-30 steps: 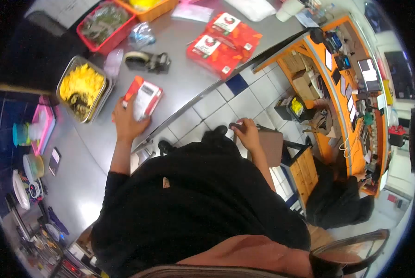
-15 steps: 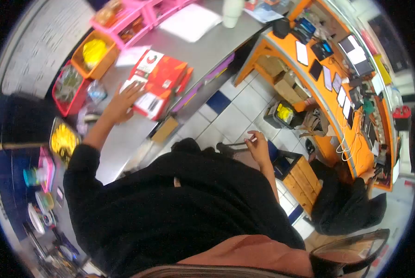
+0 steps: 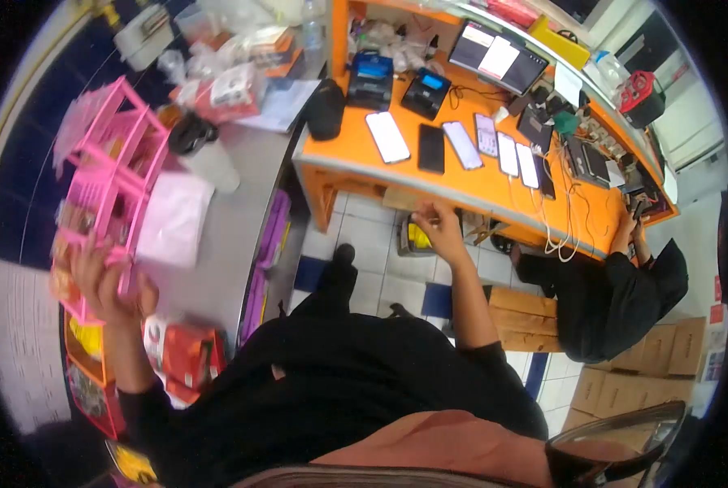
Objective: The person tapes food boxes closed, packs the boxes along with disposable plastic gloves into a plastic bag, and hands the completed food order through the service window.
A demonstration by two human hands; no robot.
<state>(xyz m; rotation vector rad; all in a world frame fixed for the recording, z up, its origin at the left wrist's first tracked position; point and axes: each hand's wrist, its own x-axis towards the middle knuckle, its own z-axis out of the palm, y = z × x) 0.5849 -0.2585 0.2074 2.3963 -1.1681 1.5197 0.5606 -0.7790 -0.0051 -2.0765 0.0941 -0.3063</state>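
Note:
My left hand (image 3: 108, 281), fingers apart and a little blurred, is raised in front of the pink basket rack (image 3: 108, 191) at the left, with nothing seen in it. Whether it touches the rack I cannot tell. Below and to its right, red-and-white boxes (image 3: 186, 354) lie on the metal counter (image 3: 232, 215). White sheets (image 3: 174, 218) lie beside the rack, near a pale tumbler with a dark lid (image 3: 209, 159). My right hand (image 3: 438, 226) is in the air before the orange desk (image 3: 453, 185), fingers curled loosely and nothing visible in it.
Several phones (image 3: 430, 148), two small printers (image 3: 369, 80) and a monitor (image 3: 498, 58) stand or lie on the desk. Cables hang over its edge. A person in black (image 3: 612, 301) sits at the desk's right end, by a wooden bench (image 3: 522, 320). Cardboard boxes (image 3: 632, 378) are stacked behind.
The view has turned toward the orange desk. My left hand has left the red-and-white boxes and is now at the pink rack. My right hand has come off the chair it rested on at first.

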